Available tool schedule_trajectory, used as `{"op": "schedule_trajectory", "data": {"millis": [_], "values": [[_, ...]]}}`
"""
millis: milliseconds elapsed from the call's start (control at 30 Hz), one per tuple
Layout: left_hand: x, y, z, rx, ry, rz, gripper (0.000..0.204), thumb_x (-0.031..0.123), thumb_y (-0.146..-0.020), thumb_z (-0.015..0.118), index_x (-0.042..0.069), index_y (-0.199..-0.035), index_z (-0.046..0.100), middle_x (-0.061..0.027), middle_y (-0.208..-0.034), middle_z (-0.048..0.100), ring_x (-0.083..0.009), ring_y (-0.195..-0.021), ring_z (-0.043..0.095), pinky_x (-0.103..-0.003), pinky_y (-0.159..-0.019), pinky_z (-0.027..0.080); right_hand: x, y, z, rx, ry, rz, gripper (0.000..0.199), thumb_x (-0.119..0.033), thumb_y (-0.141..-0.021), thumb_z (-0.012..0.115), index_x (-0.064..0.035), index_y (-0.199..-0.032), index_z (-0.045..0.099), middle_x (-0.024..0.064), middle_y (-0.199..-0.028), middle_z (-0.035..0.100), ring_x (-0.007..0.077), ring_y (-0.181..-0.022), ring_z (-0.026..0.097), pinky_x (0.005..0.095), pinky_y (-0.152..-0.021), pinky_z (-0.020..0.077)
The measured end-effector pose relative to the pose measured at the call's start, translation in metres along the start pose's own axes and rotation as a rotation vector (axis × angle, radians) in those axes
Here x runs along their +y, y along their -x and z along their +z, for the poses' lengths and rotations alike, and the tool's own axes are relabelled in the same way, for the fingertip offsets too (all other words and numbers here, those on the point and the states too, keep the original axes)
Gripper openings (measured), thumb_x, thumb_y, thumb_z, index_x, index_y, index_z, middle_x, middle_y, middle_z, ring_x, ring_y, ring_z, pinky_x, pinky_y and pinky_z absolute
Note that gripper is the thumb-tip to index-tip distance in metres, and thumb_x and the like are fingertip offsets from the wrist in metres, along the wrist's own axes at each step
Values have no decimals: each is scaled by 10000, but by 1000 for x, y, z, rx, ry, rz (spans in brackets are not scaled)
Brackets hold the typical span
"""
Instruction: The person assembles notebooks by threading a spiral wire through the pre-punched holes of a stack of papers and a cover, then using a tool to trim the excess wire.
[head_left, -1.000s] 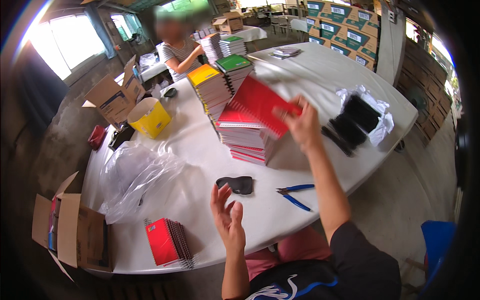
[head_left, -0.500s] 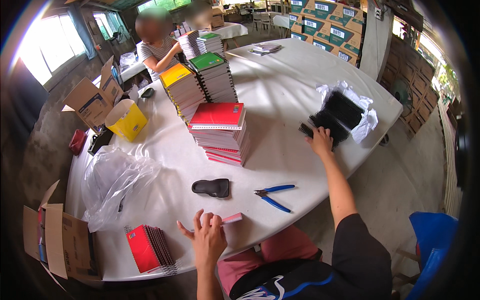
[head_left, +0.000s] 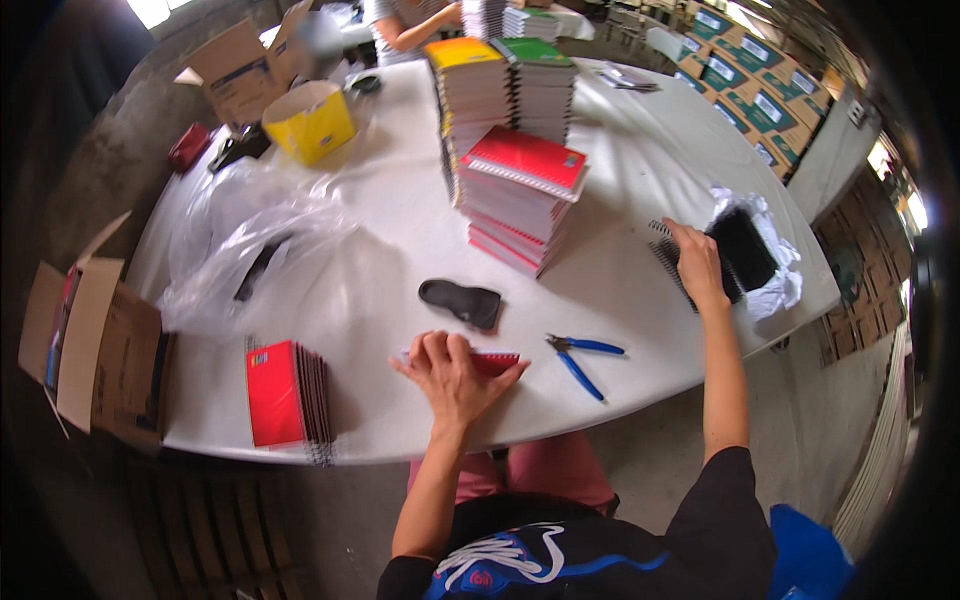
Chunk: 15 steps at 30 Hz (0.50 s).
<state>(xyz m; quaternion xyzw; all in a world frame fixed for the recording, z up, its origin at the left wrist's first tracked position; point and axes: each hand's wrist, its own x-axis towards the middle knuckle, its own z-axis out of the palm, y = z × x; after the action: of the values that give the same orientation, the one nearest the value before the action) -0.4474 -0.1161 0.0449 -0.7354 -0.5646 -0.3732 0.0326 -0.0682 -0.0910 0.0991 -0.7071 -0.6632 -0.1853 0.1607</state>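
Observation:
Near the front edge of the table, my left hand [head_left: 450,382] curls over a small red notebook [head_left: 492,363], its fingers and thumb gripping the edges; most of the notebook is hidden under the palm. My right hand [head_left: 697,268] is over at the right, its fingers closed on a black spiral binding coil [head_left: 660,230] beside a pile of such coils [head_left: 742,250] lying on crumpled white paper [head_left: 780,290]. Blue-handled cutting pliers [head_left: 582,365] lie spread on the table between my hands. Beyond my left hand rests a black, rounded tool [head_left: 462,302].
Tall stacks of red [head_left: 525,185], yellow [head_left: 468,95] and green notebooks [head_left: 540,90] stand mid-table. Spiral-bound red notebooks [head_left: 280,395] lie at the left, near a clear plastic bag [head_left: 230,230] and an open carton [head_left: 110,350]. A yellow container [head_left: 312,125] and another person [head_left: 410,25] are farther back.
My view has tilted down and turned, shifting the whole scene. My left hand has come down over the notebook and grips it. My right hand's fingers have moved to the outer edge of the coils.

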Motion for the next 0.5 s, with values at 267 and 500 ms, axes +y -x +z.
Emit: {"op": "schedule_trajectory", "data": {"millis": [267, 500], "values": [[-11, 4, -5, 108, 25, 32, 466, 447, -532, 785, 150, -787, 531, -32, -904, 487, -266, -961, 426, -495, -870, 273, -26, 9, 13, -166, -94, -11, 467, 86, -791, 473, -83, -1217, 561, 189, -950, 609, 355, -877, 593, 438, -761, 472], [-21, 11, -12, 125, -16, 55, 404, 474, -530, 779, 172, -714, 583, 6, -894, 514, -254, -971, 434, -462, -847, 292, -181, 48, -35, -318, -1047, -64, 281, -15, -788, 641, -121, -1043, 691, 83, -805, 556, 211, -709, 548, 319, -660, 456]]}}
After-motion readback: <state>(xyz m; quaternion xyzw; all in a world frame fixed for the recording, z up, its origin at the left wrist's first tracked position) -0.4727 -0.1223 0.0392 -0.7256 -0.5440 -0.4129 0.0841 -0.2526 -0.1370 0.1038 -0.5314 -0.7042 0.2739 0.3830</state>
